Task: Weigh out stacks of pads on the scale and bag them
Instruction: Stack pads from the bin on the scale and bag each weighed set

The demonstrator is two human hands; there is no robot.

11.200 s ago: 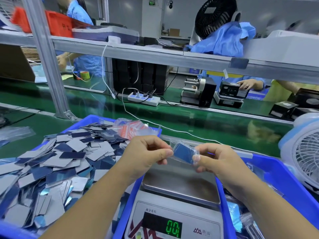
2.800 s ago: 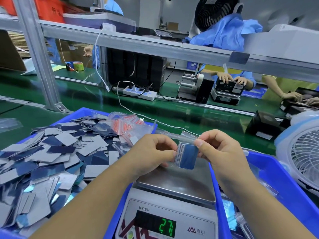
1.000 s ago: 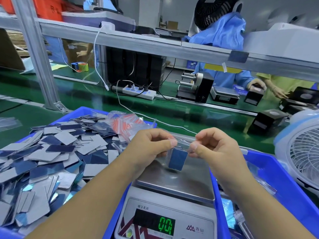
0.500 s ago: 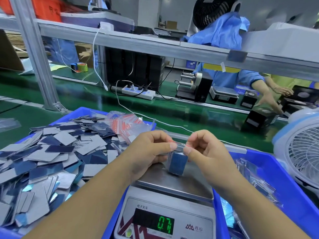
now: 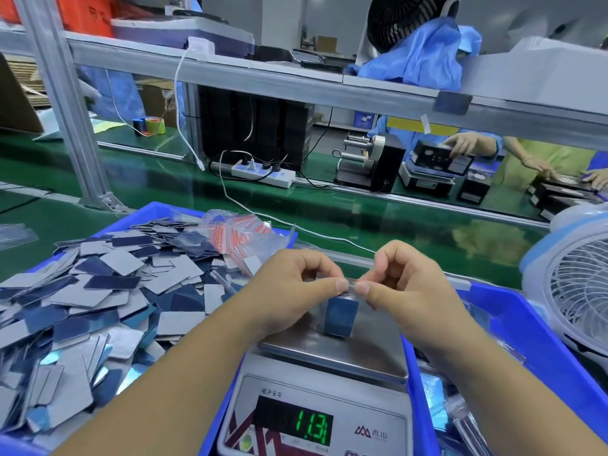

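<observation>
Above the scale [image 5: 332, 350], left hand [image 5: 289, 291] and right hand [image 5: 404, 287] each grip, pinching, the bagged pads [image 5: 340, 315].

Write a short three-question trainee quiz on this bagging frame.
1. True or false: the bagged stack of pads rests on the scale platform.
2. Which hands pinch the bag's top edge? A) left hand only B) right hand only C) both
3. On which side of the scale is the bin of loose pads?

Key: 1 true; 2 C; 3 the person's left.
</observation>
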